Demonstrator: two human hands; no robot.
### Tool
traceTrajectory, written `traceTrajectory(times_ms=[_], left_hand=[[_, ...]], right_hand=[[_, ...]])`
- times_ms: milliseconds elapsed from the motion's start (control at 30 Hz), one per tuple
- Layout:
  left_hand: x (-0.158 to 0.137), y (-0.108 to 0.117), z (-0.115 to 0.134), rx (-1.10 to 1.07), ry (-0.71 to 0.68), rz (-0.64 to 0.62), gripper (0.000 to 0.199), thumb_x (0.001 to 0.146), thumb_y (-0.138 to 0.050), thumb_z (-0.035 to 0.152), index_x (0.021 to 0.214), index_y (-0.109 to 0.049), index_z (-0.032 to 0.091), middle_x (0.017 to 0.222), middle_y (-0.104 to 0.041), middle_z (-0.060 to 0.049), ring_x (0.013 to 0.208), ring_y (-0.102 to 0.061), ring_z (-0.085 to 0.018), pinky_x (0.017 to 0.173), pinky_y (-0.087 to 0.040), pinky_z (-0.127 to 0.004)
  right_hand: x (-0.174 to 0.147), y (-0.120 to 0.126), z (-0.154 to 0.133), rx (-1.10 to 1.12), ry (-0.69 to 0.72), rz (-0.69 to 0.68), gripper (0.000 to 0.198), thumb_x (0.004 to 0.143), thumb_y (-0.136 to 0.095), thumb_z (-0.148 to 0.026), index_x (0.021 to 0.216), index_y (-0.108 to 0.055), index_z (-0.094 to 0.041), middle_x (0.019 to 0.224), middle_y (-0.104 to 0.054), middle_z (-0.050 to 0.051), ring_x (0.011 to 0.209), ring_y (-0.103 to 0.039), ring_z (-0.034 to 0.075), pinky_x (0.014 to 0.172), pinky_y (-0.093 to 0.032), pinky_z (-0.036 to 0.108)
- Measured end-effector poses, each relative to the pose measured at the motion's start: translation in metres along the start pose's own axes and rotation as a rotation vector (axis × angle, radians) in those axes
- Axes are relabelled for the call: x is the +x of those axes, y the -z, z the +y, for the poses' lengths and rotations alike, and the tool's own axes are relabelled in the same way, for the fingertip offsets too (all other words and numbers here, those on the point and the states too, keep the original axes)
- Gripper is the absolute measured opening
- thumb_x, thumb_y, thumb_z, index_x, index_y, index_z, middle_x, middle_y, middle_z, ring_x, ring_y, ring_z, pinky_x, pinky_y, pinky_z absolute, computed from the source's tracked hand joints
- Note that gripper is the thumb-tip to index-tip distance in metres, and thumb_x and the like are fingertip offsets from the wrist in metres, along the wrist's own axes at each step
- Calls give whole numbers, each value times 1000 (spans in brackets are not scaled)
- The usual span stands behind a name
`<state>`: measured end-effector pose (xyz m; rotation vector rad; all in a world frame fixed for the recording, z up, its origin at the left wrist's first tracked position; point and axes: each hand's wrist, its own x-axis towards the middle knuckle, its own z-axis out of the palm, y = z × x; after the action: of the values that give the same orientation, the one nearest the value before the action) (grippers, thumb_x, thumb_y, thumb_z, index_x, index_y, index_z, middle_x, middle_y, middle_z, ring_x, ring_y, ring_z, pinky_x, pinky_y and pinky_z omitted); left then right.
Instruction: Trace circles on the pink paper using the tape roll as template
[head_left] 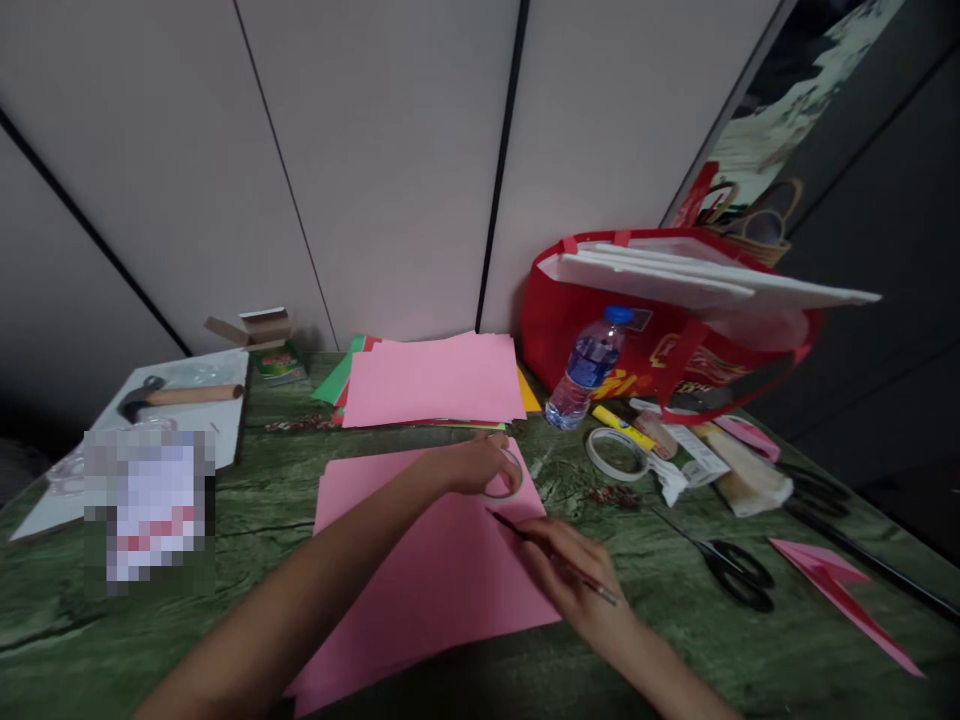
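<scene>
Pink paper sheets (420, 580) lie in front of me on the green table. Near their upper right corner, my left hand (480, 462) is closed on a roll of tape (513, 474), which rests on the paper. Just to the lower right, my right hand (574, 575) grips a dark pencil (585, 578) with its tip at the paper, close to the roll. The fingertips of my left hand are partly hidden behind the roll.
A second paper stack (435, 380) lies behind. To the right are a water bottle (589, 370), a tape roll (616, 454), scissors (731, 570), folded pink paper (832, 580) and a red bag (600, 300). A hammer (180, 396) lies on a white board (225, 440) at left.
</scene>
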<state>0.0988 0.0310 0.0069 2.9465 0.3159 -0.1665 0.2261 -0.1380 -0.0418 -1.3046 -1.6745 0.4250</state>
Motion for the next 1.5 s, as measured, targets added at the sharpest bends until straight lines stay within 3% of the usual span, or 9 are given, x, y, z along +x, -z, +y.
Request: traceTrajectory(times_ms=[100, 300, 500, 700, 867, 1100, 1500], left_hand=[[1, -1, -6, 6, 29, -20, 40, 68, -59, -2, 96, -65, 25, 115, -56, -4, 109, -49, -20, 81, -40, -24], [3, 1, -7, 60, 37, 1, 53, 69, -66, 5, 118, -55, 23, 108, -60, -7, 102, -53, -21, 90, -36, -31], [11, 2, -1, 127, 16, 32, 31, 81, -52, 5, 104, -64, 22, 89, -66, -5, 89, -56, -19, 82, -37, -28], [11, 2, 1, 159, 15, 43, 28, 82, -53, 7, 101, -66, 22, 85, -67, -3, 83, -57, -17, 76, -39, -25], [10, 1, 2, 166, 26, 60, 30, 82, -50, 4, 99, -67, 22, 84, -66, -4, 82, -57, -17, 76, -40, -25], [9, 1, 4, 175, 39, 75, 32, 82, -50, 3, 100, -67, 23, 84, -65, -5, 83, -58, -17, 79, -40, -25], [10, -1, 4, 181, 41, 55, 36, 81, -49, 0, 103, -65, 24, 90, -66, -5, 87, -57, -18, 80, -39, -26]], right_hand=[[9, -7, -5, -119, 171, -112, 21, 90, -45, -18, 108, -57, -19, 93, -67, 9, 82, -67, 18, 69, -54, 26], [26, -19, -3, -383, 310, -201, 27, 90, -39, -14, 112, -54, -14, 96, -67, 14, 81, -68, 21, 67, -55, 29], [32, -27, 2, -586, 244, -306, 35, 81, -48, -7, 115, -55, -13, 103, -64, 15, 78, -66, 21, 62, -53, 30], [29, -25, -3, -621, 222, -377, 31, 76, -52, -5, 105, -58, -14, 99, -65, 13, 76, -66, 22, 60, -53, 29], [20, -14, -4, -470, 243, -274, 24, 87, -44, -12, 107, -57, -16, 93, -67, 11, 76, -67, 20, 63, -54, 28], [9, 10, 3, -117, 113, -142, 20, 89, -45, -18, 102, -60, -20, 88, -68, 8, 73, -67, 16, 66, -53, 24], [14, 33, 29, -148, -23, 49, 16, 85, -53, -28, 87, -67, -20, 81, -73, 6, 69, -68, 19, 62, -53, 29]])
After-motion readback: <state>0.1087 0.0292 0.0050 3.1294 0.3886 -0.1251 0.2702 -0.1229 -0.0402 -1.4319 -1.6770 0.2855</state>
